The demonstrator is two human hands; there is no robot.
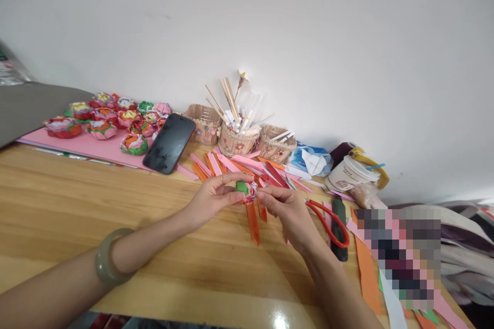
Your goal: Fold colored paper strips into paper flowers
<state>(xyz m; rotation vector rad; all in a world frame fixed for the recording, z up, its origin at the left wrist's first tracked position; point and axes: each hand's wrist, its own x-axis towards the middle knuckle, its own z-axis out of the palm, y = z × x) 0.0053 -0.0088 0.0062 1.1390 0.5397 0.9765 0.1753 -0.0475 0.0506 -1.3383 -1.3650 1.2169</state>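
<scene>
A small folded paper flower [244, 188], green and pink with some white, is held just above the middle of the table. My left hand [216, 195] is closed around its left side, thumb below and fingers above. At its right edge, my right hand [283, 205] pinches with thumb and forefinger. The right fingertips partly hide that edge. Orange folded paper strips [252, 223] hang or lie just below the flower; I cannot tell whether they are joined to it. Behind my hands spreads a heap of pink, orange and red folded strips [247, 163].
Finished paper flowers [102, 128] sit on pink sheets [116, 148] at the left. A phone [169, 144] leans beside decorated baskets [239, 141] of sticks and pens. Red-handled scissors [328, 223], a dark green tool [338, 231], a lidded cup [351, 175] and paper strips [366, 267] lie right.
</scene>
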